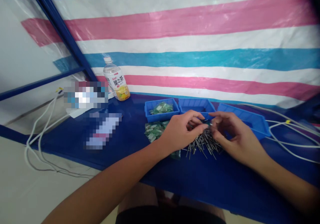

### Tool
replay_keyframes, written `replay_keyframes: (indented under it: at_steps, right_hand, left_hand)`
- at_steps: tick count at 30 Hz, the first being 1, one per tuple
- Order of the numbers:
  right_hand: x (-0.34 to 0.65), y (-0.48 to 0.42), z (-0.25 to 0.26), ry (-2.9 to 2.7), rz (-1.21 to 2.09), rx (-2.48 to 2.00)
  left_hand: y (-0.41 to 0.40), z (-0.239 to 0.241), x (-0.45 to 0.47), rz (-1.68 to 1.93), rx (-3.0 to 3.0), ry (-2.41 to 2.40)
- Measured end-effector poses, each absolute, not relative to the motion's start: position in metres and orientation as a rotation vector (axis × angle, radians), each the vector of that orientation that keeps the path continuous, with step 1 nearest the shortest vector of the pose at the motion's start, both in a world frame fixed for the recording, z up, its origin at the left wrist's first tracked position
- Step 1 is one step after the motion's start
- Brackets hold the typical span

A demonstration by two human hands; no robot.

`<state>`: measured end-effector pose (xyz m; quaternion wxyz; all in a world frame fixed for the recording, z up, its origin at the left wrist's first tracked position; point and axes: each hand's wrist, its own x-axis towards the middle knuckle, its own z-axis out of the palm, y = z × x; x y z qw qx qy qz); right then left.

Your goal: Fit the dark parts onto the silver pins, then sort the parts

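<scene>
My left hand (183,129) is closed in a pinch above a pile of thin grey metal rods (203,145). Facing it from the right, my right hand (235,137) also pinches, with thumb and index finger close to the left fingertips. Something small and shiny shows between the two hands, too small to name. Under and beside my left wrist lie flat green and whitish pieces (152,131), partly hidden by the hand. More such green pieces (162,108) fill a small blue bin (150,116) behind it.
A second blue bin (196,103) and a third, larger one (260,124) stand behind my hands. A drink bottle (117,81) stands at the back left. White cables lie at the right (292,144) and hang at the left (37,134). A striped sheet (200,24) hangs behind the blue table (135,130).
</scene>
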<state>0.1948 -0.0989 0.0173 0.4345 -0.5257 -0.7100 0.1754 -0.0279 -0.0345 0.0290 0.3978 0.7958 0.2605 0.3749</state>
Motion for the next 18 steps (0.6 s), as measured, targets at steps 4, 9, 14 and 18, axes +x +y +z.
replay_keyframes:
  at_steps: [4,9,14,18]
  right_hand:
    - [0.1979,-0.0999,0.0215,-1.742,0.297,-1.403]
    - [0.1985,-0.0997,0.0223,-1.839,0.222,-1.390]
    - [0.1977,-0.0983,0.0212,-1.898,0.189,-1.327]
    - [0.1967,-0.0985,0.0218,-1.956,0.210,-1.276]
  left_hand:
    - [-0.0368,0.0309,-0.0295,0.836,2.076,0.665]
    - [-0.0358,0.0296,-0.0266,0.902,2.194,0.647]
    - [-0.0332,0.0278,-0.0251,1.013,2.100,0.609]
    - [-0.0310,0.0281,-0.0260,1.057,2.010,0.626]
